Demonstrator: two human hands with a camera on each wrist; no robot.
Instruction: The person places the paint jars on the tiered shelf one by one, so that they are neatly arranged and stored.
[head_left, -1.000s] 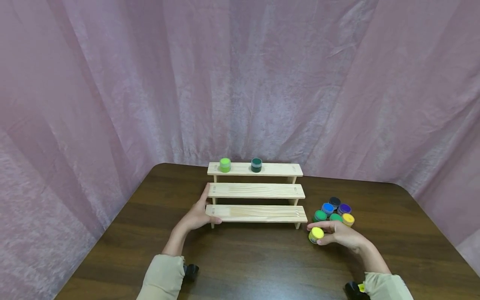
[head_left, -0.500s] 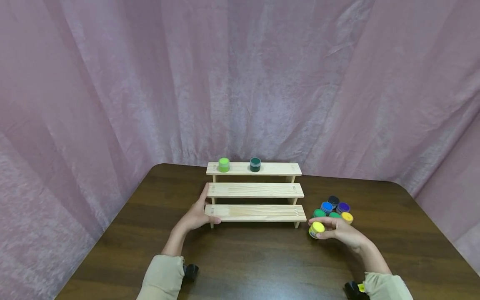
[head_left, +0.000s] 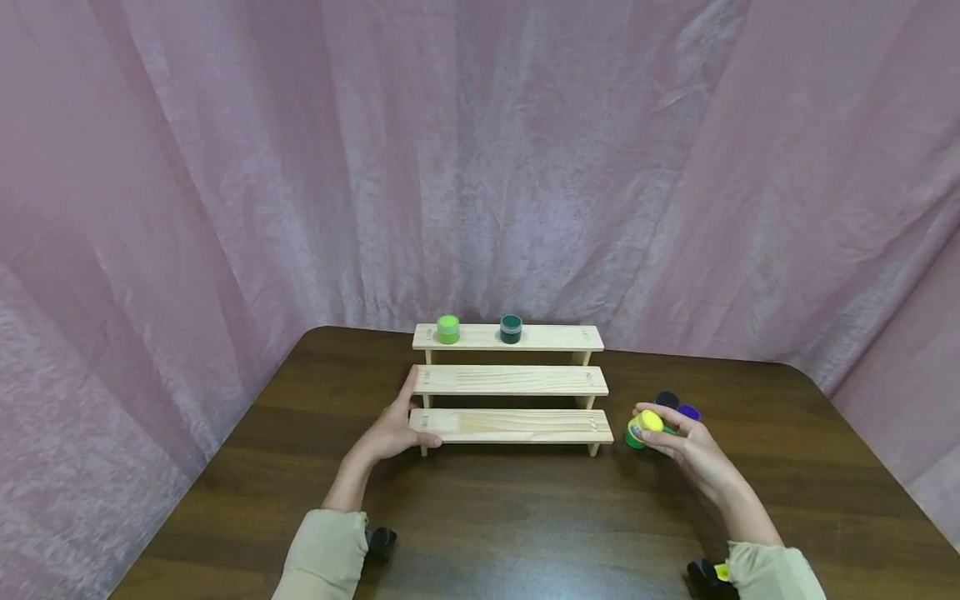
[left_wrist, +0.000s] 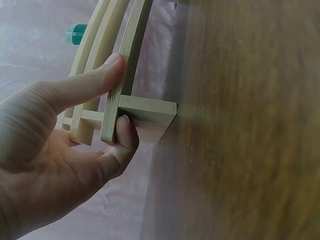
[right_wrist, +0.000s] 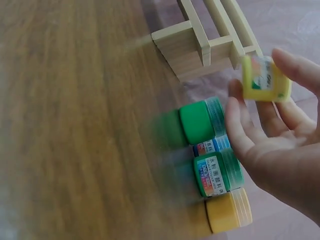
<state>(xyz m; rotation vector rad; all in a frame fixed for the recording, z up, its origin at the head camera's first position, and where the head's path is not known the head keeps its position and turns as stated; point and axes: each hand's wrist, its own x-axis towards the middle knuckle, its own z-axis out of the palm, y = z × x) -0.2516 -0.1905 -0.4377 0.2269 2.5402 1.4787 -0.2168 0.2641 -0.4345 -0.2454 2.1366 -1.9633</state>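
Note:
My left hand (head_left: 392,429) grips the left end of a three-step wooden display stand (head_left: 512,426). In the left wrist view, the thumb presses the lowest board and a finger curls beneath it. My right hand (head_left: 693,454) pinches a small yellow paint jar (right_wrist: 265,80) between thumb and fingers, raised above the table. On the top step stand a light green paint jar (head_left: 448,330) at the left and a dark green paint jar (head_left: 511,329) near the middle.
Beside the stand's right end, several paint jars cluster on the brown table (head_left: 495,517): green (right_wrist: 200,122), another green (right_wrist: 212,175), orange-yellow (right_wrist: 227,211), black (head_left: 667,399) and purple (head_left: 689,412). A pink curtain (head_left: 480,167) hangs behind the table.
My right hand has lifted the yellow paint jar up and away from the front of the cluster, and now overlaps the other jars. My left hand stays on the stand.

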